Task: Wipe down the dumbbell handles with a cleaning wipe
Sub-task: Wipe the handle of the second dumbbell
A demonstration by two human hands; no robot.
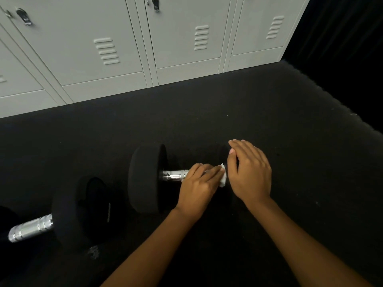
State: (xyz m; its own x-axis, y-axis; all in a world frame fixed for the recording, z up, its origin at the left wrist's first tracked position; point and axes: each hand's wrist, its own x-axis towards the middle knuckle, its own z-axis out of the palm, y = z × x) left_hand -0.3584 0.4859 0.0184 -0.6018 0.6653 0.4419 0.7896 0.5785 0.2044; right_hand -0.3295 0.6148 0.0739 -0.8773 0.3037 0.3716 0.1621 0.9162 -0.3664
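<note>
Two dumbbells lay on the floor, long axes left-right. The near dumbbell sat left, untouched; on the far dumbbell handle the left hand clamped one wipe, the right hand flat, probably resting on its right head.

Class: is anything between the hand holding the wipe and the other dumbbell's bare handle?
Yes. Two black weight heads lie between the left hand with the wipe and that handle: this dumbbell's left head and the other dumbbell's right head. Lifting over should clear them.

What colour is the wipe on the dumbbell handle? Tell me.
The wipe is white, clearest in the head view.
</note>
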